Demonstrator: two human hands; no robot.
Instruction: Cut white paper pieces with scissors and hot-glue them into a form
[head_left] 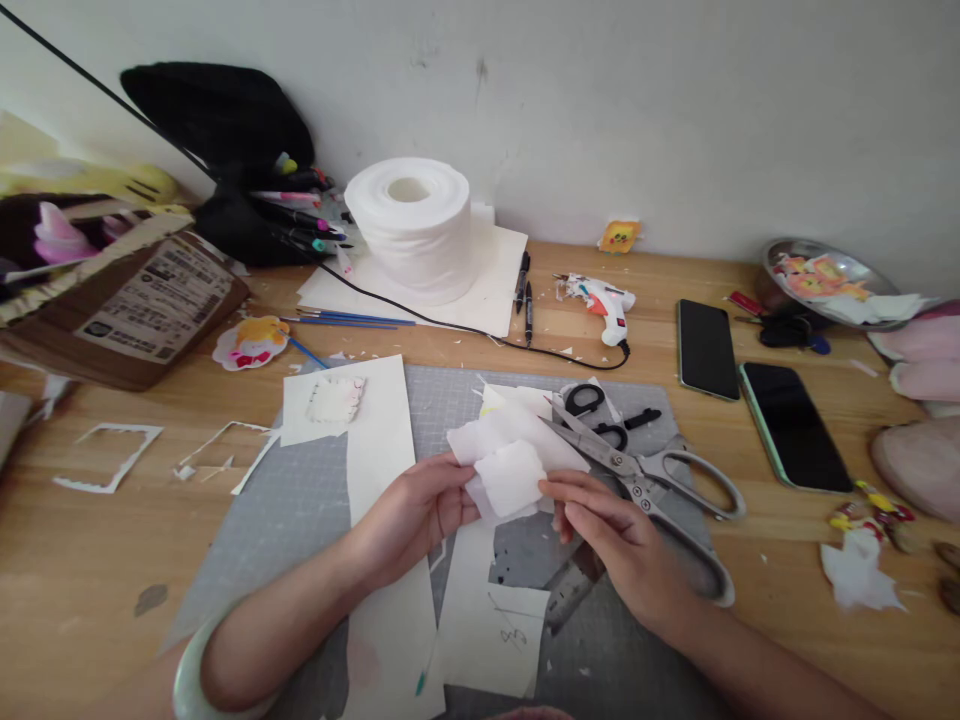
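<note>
Between my two hands is a small white square piece point(511, 478) with rounded corners, with a thin white translucent sheet point(529, 437) behind it. My left hand point(409, 515) pinches the sheet and the square at their left side. On the right, my right hand point(619, 540) has its fingertips closed at the square's lower right edge. Large silver scissors point(637, 475) lie just beyond my right hand, beside black-handled scissors point(583, 400). Beneath are a grey cutting mat point(255, 570) and white paper strips point(390, 450). A padded square with stitch-like marks point(336, 400) rests on paper to the left.
A big white tissue roll point(409, 235) stands at the back. Right of it lie pens point(529, 315) and a corded glue gun point(611, 310). Two phones point(795, 430) and a metal bowl point(825, 285) sit at right, a cardboard box point(161, 310) at left.
</note>
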